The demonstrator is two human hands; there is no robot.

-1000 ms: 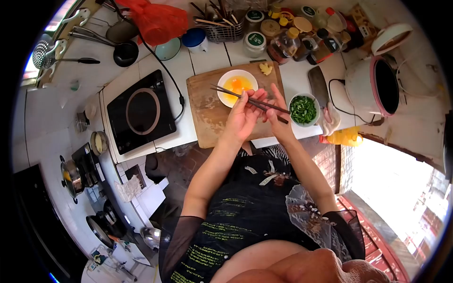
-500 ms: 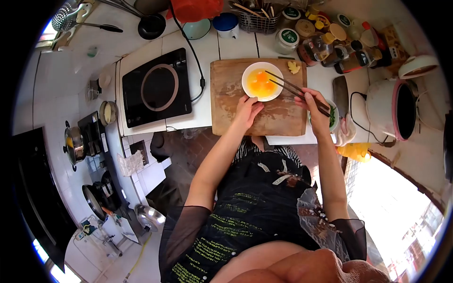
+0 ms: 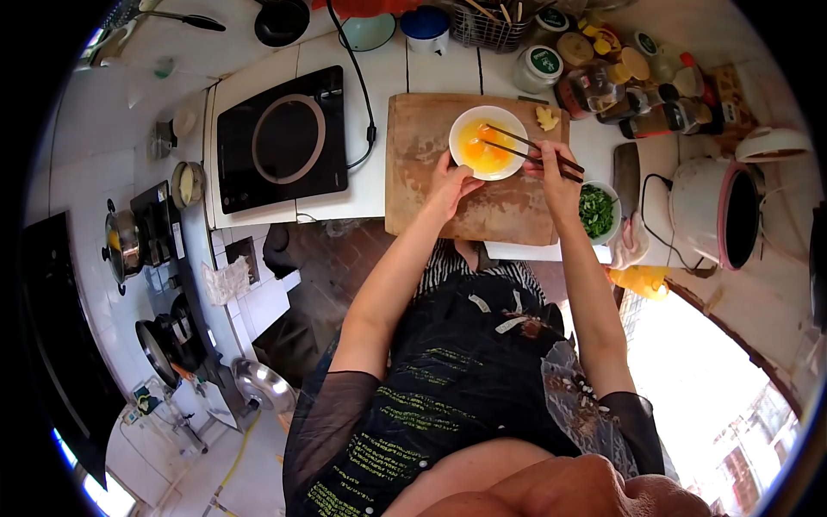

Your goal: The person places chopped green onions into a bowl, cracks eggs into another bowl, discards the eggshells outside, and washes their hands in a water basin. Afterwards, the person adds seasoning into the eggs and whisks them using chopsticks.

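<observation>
A white bowl of cracked eggs stands on a wooden cutting board. Several orange yolks lie in it, partly blended with the paler egg. With thumb and fingers at its near-left rim, my left hand grips the bowl. Dark chopsticks are pinched in my right hand, at the bowl's right side, their tips down in the egg. Beside my right wrist is a bowl of chopped greens. A piece of ginger lies at the board's far right corner.
Left of the board sits a black induction cooktop, its cord running between them. Jars and bottles crowd the back right. A cleaver, a cloth and a rice cooker stand farther right.
My right hand has moved left with the chopsticks, and their tips are lower in the egg. The yolks look more broken up. The bowl of greens has come into fuller view.
</observation>
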